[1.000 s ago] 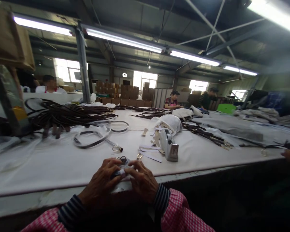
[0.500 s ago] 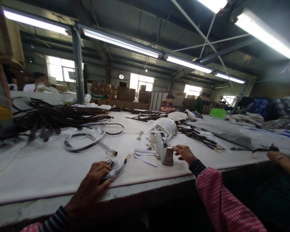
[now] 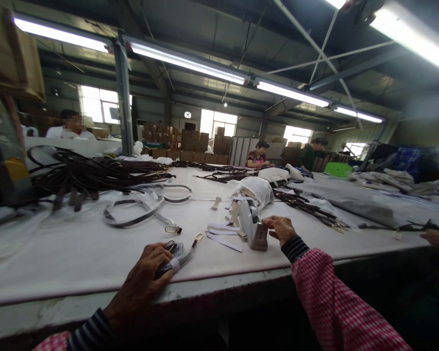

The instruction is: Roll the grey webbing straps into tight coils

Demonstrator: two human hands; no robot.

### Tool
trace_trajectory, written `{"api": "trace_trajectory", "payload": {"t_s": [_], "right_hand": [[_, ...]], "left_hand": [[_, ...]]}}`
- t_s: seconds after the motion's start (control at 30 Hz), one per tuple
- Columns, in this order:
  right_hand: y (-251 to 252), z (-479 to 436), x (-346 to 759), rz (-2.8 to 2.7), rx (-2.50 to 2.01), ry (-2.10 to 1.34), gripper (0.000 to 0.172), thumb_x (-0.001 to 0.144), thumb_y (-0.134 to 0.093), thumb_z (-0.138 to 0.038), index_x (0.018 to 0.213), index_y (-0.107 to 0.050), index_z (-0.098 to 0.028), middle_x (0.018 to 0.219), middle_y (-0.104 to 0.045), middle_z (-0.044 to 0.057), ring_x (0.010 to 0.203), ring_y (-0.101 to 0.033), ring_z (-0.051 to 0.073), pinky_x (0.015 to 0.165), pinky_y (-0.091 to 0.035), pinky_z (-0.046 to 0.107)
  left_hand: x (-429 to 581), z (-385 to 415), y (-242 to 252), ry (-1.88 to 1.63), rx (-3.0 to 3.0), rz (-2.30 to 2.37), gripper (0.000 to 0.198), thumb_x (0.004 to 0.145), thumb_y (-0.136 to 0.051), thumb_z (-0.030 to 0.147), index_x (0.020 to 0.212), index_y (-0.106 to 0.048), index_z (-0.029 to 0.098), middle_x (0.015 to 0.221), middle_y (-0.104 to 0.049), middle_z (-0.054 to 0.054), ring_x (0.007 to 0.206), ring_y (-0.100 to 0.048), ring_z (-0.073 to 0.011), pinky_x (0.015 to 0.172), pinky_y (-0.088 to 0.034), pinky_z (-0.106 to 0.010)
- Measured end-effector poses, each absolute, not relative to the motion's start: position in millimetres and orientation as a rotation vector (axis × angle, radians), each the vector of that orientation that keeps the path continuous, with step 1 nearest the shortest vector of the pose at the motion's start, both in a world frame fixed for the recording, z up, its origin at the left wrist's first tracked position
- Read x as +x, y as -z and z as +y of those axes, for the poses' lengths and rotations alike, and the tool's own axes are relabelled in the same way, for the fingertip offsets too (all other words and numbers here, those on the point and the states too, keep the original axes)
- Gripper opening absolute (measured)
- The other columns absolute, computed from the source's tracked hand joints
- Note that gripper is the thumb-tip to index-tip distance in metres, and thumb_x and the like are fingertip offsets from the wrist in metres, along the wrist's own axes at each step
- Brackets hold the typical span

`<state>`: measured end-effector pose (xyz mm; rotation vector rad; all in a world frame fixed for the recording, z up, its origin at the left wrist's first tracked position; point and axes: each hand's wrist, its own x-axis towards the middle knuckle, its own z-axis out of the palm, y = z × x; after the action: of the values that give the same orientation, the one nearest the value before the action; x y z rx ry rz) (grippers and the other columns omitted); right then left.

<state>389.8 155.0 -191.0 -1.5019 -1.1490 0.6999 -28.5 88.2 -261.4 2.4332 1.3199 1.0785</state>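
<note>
My left hand [image 3: 146,270] is closed around a coiled strap [image 3: 177,256] in clear plastic at the table's front edge. One gold metal clasp [image 3: 198,237] sticks out from the coil to the right. At the front end of a grey tape dispenser [image 3: 258,236], my right hand [image 3: 281,229] has its thumb and forefinger drawn together against the cutting edge. Whatever lies between those fingers is too small to make out. Several white paper strips [image 3: 225,239] lie just left of the dispenser. Beyond my left hand rests another plastic-wrapped strap [image 3: 131,219] with its own clasp.
A large heap of dark straps [image 3: 95,170] covers the table's back left. Behind the dispenser sits a white wrapped bundle [image 3: 256,189], and more straps [image 3: 314,209] lie to its right. Another person's hand [image 3: 437,238] reaches in at the right edge. People sit farther back.
The view has swung slightly, so the scene sits a little farther right. Both my hands keep their places, on the coiled strap and at the dispenser. The other person's hand has shifted right.
</note>
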Motion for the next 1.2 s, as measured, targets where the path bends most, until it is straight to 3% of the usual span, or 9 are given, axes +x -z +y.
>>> {"api": "trace_trajectory", "payload": {"t_s": [0.17, 0.27, 0.53, 0.67, 0.73, 0.83, 0.93, 1.07, 1.2], "right_hand": [[199, 132, 375, -0.928, -1.339, -0.690, 0.030, 0.063, -0.072, -0.045, 0.074, -0.064, -0.019, 0.072, -0.060, 0.002, 0.074, -0.061, 0.017, 0.052, -0.048, 0.021], [213, 115, 366, -0.881, -1.288, -0.747, 0.038, 0.058, -0.075, -0.050, 0.076, -0.062, -0.019, 0.072, -0.062, 0.003, 0.065, -0.060, 0.015, 0.048, -0.048, 0.021], [238, 119, 360, -0.933, -1.259, -0.679, 0.051, 0.051, -0.077, -0.062, 0.069, -0.055, -0.020, 0.053, -0.052, -0.005, 0.042, -0.042, 0.010, 0.037, -0.030, 0.021], [239, 109, 369, -1.025, -1.284, -0.640, 0.043, 0.056, -0.076, -0.058, 0.062, -0.056, -0.021, 0.047, -0.051, -0.004, 0.042, -0.043, 0.012, 0.039, -0.032, 0.024], [246, 102, 375, -1.068, -1.297, -0.636, 0.039, 0.058, -0.075, -0.056, 0.062, -0.057, -0.021, 0.046, -0.051, -0.003, 0.042, -0.043, 0.013, 0.038, -0.031, 0.026], [257, 96, 373, -1.087, -1.412, -0.455, 0.040, 0.062, -0.072, -0.059, 0.071, -0.062, -0.021, 0.048, -0.054, -0.002, 0.043, -0.045, 0.016, 0.040, -0.035, 0.028], [248, 80, 342, -1.170, -1.355, -0.449, 0.044, 0.070, -0.069, -0.064, 0.080, -0.062, -0.021, 0.051, -0.051, -0.003, 0.046, -0.043, 0.015, 0.042, -0.037, 0.027], [205, 46, 262, -1.373, -1.001, -0.718, 0.040, 0.084, -0.070, -0.055, 0.072, -0.054, -0.020, 0.056, -0.040, -0.006, 0.049, -0.034, 0.010, 0.044, -0.031, 0.022], [172, 27, 193, -1.396, -0.711, -1.146, 0.040, 0.088, -0.070, -0.050, 0.071, -0.050, -0.019, 0.055, -0.040, -0.008, 0.046, -0.031, 0.006, 0.042, -0.025, 0.020]], "left_hand": [[-30, 86, 259, -1.085, 2.371, 1.333, 0.021, 0.091, -0.061, 0.042, 0.083, -0.068, 0.024, 0.105, -0.070, -0.007, 0.126, -0.049, -0.0324, 0.104, -0.046, -0.048], [-30, 84, 256, -1.084, 2.322, 1.348, 0.022, 0.090, -0.062, 0.043, 0.084, -0.069, 0.023, 0.107, -0.070, -0.007, 0.126, -0.049, -0.0327, 0.105, -0.044, -0.048], [-32, 80, 238, -1.199, 1.950, 1.406, 0.024, 0.080, -0.068, 0.046, 0.085, -0.074, 0.023, 0.111, -0.070, -0.008, 0.124, -0.050, -0.0350, 0.107, -0.036, -0.045], [-31, 62, 206, -1.313, 1.491, 1.315, 0.032, 0.080, -0.068, 0.048, 0.087, -0.074, 0.017, 0.094, -0.070, -0.005, 0.092, -0.059, -0.0257, 0.081, -0.042, -0.033], [-32, 51, 190, -1.352, 1.315, 1.203, 0.035, 0.080, -0.068, 0.049, 0.083, -0.072, 0.014, 0.075, -0.063, -0.002, 0.072, -0.053, -0.0182, 0.066, -0.035, -0.028], [-33, 37, 170, -1.414, 1.253, 1.128, 0.034, 0.079, -0.071, 0.047, 0.081, -0.071, 0.013, 0.066, -0.054, 0.002, 0.064, -0.043, -0.0133, 0.062, -0.029, -0.027], [-28, 21, 156, -1.481, 1.328, 1.150, 0.030, 0.079, -0.072, 0.044, 0.081, -0.072, 0.015, 0.078, -0.061, 0.000, 0.073, -0.048, -0.0151, 0.070, -0.033, -0.028], [-13, 5, 150, -1.529, 1.459, 1.204, 0.022, 0.078, -0.073, 0.040, 0.079, -0.072, 0.018, 0.106, -0.067, -0.004, 0.108, -0.056, -0.0252, 0.096, -0.035, -0.033], [-2, 2, 157, -1.522, 1.642, 1.253, 0.013, 0.078, -0.072, 0.033, 0.076, -0.072, 0.020, 0.105, -0.068, -0.006, 0.122, -0.052, -0.0298, 0.104, -0.035, -0.039]]}}
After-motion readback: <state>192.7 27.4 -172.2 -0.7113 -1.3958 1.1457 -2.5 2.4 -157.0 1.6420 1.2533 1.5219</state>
